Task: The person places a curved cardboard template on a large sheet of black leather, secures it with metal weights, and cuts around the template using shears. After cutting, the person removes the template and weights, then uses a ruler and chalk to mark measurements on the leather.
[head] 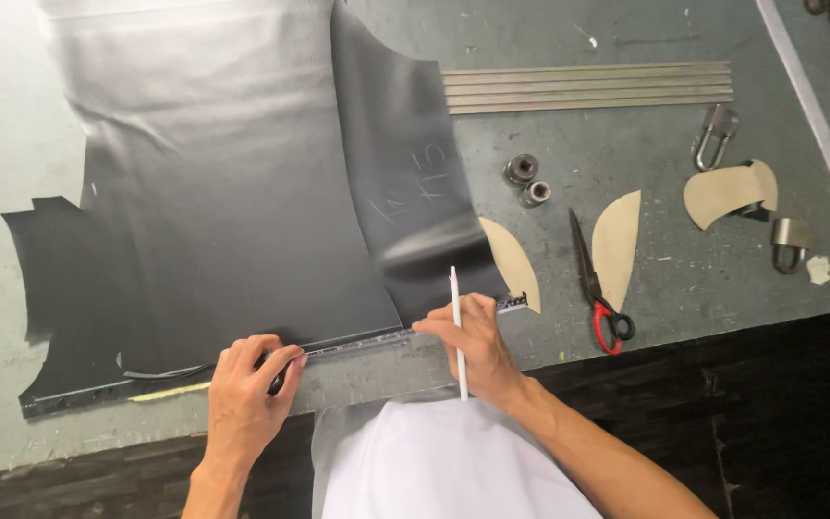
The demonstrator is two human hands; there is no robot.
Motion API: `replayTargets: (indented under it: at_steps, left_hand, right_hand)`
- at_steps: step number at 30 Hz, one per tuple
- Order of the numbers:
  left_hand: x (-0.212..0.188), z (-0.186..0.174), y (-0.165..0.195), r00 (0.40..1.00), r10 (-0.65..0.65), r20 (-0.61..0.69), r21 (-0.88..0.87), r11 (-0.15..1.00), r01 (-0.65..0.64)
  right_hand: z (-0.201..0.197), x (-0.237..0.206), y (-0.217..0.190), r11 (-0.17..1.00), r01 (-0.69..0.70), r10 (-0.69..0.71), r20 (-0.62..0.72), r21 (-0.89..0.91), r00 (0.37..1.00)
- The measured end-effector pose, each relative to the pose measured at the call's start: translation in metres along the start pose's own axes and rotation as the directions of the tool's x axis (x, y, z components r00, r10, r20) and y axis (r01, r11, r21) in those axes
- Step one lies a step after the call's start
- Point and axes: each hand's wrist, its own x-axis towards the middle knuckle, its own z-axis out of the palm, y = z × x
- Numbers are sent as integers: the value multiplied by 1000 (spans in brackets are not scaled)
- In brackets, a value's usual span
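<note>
While smooth black leather (223,192) lies flat, left hand (242,399) pinching steel ruler (377,338), right hand (473,351) gripping slim white pen (457,332).

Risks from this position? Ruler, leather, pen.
1. The ruler lies along the black leather near the table edge, pinned only by the left hand and right hand; it might slip.
2. The white pen could stray.
3. The open scissors lie near the right hand.
</note>
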Motion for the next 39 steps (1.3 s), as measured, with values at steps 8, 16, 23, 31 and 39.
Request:
replayTargets:
  at_steps: [8,16,23,31,39]
  left_hand:
    - [14,-7,-16,997,60,51,-24,998,-58]
    - [23,-8,-22,980,178,91,22,983,-180]
    - [31,4,-26,962,237,137,27,970,-243]
    - [41,17,-29,941,299,160,63,948,-312]
    - [43,19,-32,942,282,183,78,951,-299]
  right_hand:
    - [-18,-2,-13,996,47,-57,121,81,991]
    - [-17,-4,5,993,117,-121,195,29,973]
    - [-6,-19,13,999,13,-17,115,31,993]
    - [-3,-24,19,997,-77,78,84,-8,993]
    - [-1,-24,25,999,-49,47,89,22,995]
